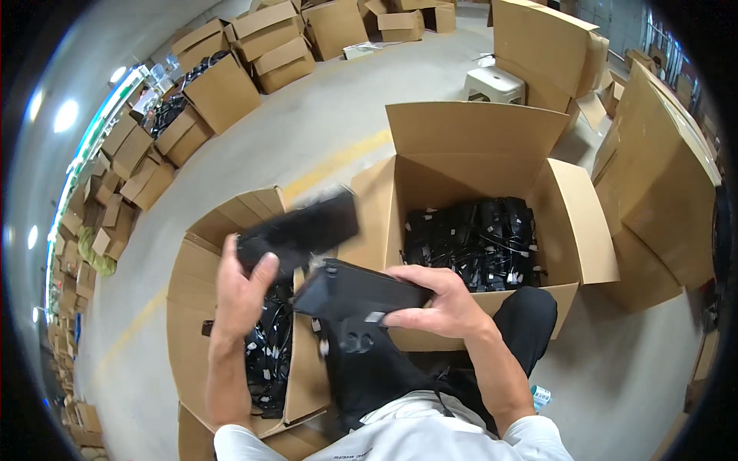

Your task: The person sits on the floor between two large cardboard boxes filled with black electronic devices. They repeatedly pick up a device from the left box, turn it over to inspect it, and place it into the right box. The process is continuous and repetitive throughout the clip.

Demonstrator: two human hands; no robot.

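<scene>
I take the wide carton (477, 129) with raised flaps as my mark for every place. In its near left part of the view, before its left flap, I have both my hands occupied. My left hand (241, 293) is grasping one black block (315, 225), with the thumb on the near side; the fingers behind it are mostly hidden. This block is blurred and leans, its right end higher. My right hand (444, 306) is grasping a second black block (354, 290), nearer to the wide carton, pinched at its right end between thumb and fingers. A small white patch (374, 316) shows at its lower edge. The two blocks come very close to each other, but I cannot tell if they touch.

Inside the wide carton lies a layer of black units with cables (470, 242), with small white ends among them. To the left of the wide carton stands a narrower carton (191, 315), also with its top open, and black cabled pieces (267, 361) lie in it, below my left hand. My bent knee (532, 319) is at the near wall of the wide carton. Behind the wide carton is a white stool (498, 83), and to its right stand tall cardboard boxes (661, 173).
</scene>
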